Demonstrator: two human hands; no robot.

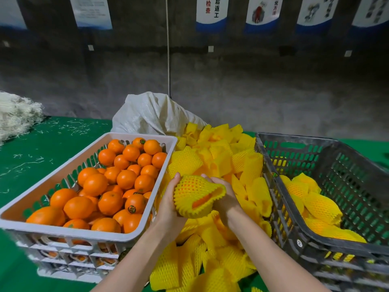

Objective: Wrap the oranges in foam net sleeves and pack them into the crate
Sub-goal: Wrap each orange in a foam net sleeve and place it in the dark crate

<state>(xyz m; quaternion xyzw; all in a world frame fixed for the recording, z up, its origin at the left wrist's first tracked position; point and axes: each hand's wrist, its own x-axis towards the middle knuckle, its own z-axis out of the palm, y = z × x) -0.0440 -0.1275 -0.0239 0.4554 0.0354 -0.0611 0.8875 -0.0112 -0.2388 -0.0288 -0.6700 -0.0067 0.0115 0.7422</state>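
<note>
Together left hand [168, 204] and right hand [224, 193] cup one object — a sleeved orange [196, 196].

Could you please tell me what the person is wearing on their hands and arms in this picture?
The left hand and right hand wear no gloves. Both forearms are uncovered as far as the picture's lower edge: no sleeves, watch or bracelet show. Some fingers are hidden, so rings cannot be ruled out.

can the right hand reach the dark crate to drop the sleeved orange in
Probably yes. The right hand, gripping the sleeved orange, is close to the dark crate, which is open-topped and holds only a few wrapped oranges; only its near rim to clear.
</note>
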